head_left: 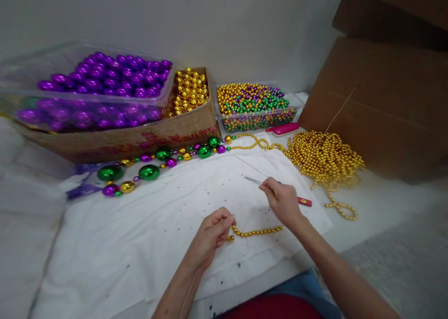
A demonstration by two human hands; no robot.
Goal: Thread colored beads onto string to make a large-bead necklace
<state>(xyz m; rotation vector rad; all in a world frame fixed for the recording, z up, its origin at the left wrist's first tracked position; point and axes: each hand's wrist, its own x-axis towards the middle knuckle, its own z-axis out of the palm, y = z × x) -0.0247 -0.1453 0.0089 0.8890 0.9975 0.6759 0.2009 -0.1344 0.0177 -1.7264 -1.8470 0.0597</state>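
Observation:
My left hand (pixel 212 235) is pinched shut just above the white cloth (pixel 147 235), holding the end of a short string of gold beads (pixel 257 232) that trails off to the right. My right hand (pixel 282 200) is closed on a pair of scissors (pixel 255 181), whose metal blades point left and whose red handle sticks out behind the hand. Further back on the cloth lies a finished strand of big green, purple and gold beads (pixel 157 162). It joins a thin gold strand running into a heaped pile of gold bead chain (pixel 324 156).
At the back left, clear tubs of large purple beads (pixel 101 83) sit in a cardboard box (pixel 133 139) beside gold beads (pixel 189 90). A clear tub of small mixed beads (pixel 254 102) stands to its right, with a pink tool (pixel 283 129) before it. Brown cartons (pixel 388 90) rise at right.

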